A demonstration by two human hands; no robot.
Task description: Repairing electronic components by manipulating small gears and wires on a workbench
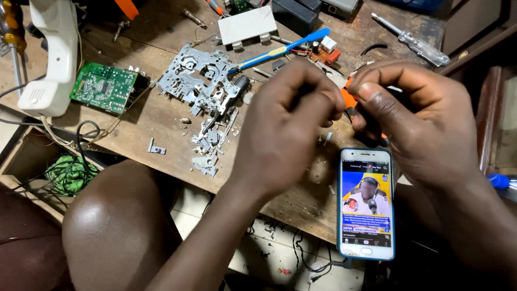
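My left hand (285,126) is raised over the wooden workbench (161,116) with its fingers pinched together; whatever small part they hold is hidden. My right hand (420,121) is closed around an orange-handled tool (349,102), probably pliers, whose tip meets my left fingertips. Just below both hands a smartphone (366,202) with a lit screen lies on the bench edge. A dismantled metal mechanism plate (196,81) with broken bits lies to the left of my hands.
A green circuit board (103,86) and a white handset (51,54) lie far left. A blue-handled tool (280,49), a white plastic cover (247,26) and a clear-handled screwdriver (414,43) rest at the back. My knee (116,226) is below the bench.
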